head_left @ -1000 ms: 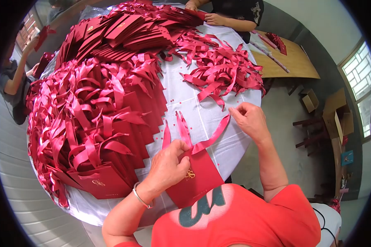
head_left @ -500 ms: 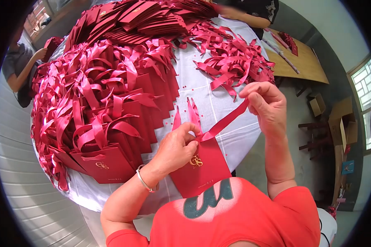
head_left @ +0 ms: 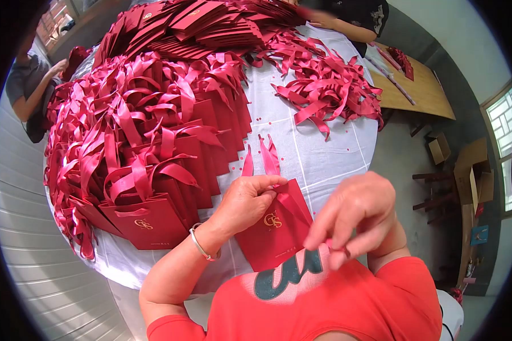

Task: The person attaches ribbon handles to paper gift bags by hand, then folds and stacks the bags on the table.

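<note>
The right hand [head_left: 358, 210] had dropped, its grip blurred beyond telling. The left hand [head_left: 242, 204] pinched the bag [head_left: 267, 241], seemingly light, stiffish, best held by its rim.

The flat red bag with gold lettering [head_left: 267, 238] looks like smooth, matt paper, while the long pink ribbons [head_left: 330, 85] shine like satin; the white tablecloth [head_left: 307, 153] seems a softly creased, matt cloth, and the round silvery bracelet [head_left: 198, 243] has a smooth metallic gleam
</note>
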`<state>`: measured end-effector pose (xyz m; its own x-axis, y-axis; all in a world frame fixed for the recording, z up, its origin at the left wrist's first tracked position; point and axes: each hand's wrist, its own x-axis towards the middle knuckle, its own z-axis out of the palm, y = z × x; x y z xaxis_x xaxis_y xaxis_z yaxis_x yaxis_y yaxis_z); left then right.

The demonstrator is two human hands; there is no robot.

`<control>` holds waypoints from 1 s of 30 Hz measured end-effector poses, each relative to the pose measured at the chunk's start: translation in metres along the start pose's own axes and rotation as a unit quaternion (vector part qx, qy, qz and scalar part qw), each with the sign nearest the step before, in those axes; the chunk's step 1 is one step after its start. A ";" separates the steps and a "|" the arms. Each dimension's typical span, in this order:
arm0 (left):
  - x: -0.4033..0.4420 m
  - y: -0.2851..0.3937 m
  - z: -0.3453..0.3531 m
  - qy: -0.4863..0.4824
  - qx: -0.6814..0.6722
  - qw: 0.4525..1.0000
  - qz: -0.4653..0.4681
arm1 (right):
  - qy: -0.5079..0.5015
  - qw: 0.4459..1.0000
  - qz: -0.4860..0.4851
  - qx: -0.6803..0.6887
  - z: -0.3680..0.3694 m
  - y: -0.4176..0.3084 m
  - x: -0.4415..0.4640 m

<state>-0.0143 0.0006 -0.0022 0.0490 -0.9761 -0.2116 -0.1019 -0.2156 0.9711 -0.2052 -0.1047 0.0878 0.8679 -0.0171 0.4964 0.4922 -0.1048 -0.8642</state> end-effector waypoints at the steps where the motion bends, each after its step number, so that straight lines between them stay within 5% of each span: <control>1: 0.002 -0.004 0.000 -0.003 0.020 1.000 -0.001 | -0.019 0.999 0.025 -0.014 -0.002 -0.006 -0.004; 12: 0.004 -0.015 0.004 -0.008 -0.027 1.000 -0.008 | 0.261 0.954 0.029 -0.145 0.015 -0.008 -0.024; 18: 0.001 -0.012 0.005 0.038 0.124 0.990 0.054 | 0.146 0.945 -0.047 -0.288 0.014 -0.009 -0.014; 25: -0.007 0.012 0.003 0.001 0.245 0.967 0.071 | -0.005 0.994 -0.015 -0.106 0.036 0.023 0.014; 30: -0.012 -0.005 -0.005 -0.036 0.269 0.950 0.153 | 0.034 0.999 -0.029 -0.017 0.046 0.053 0.025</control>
<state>-0.0092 0.0138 -0.0041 -0.1302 -0.9905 0.0454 -0.5939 0.1145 0.7964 -0.1538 -0.0654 0.0505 0.8305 -0.0775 0.5516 0.5385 -0.1416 -0.8306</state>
